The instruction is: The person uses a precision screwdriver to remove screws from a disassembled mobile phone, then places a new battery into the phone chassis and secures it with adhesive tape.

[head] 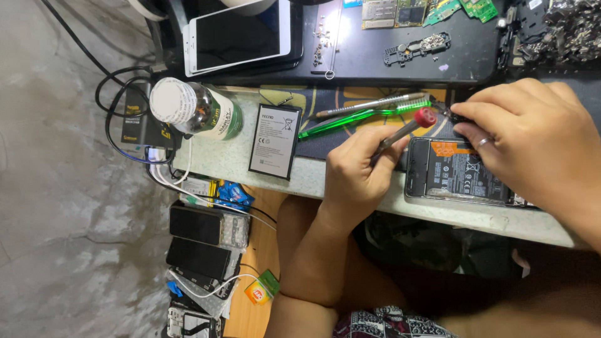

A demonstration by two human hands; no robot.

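Note:
My left hand is shut around a thin screwdriver with a red cap, which points up and to the right. My right hand, with a ring on one finger, rests over an opened phone whose back is off and whose black battery shows. The right fingertips pinch a small dark part at the phone's upper edge, right beside the red cap. What the part is cannot be made out. The phone lies on the pale worktop edge.
A loose black battery, a clear bottle with a white cap, a green tool and a grey one lie to the left. Behind are a white-framed phone, circuit boards, screws and metal scraps. Phones and cables are stacked lower left.

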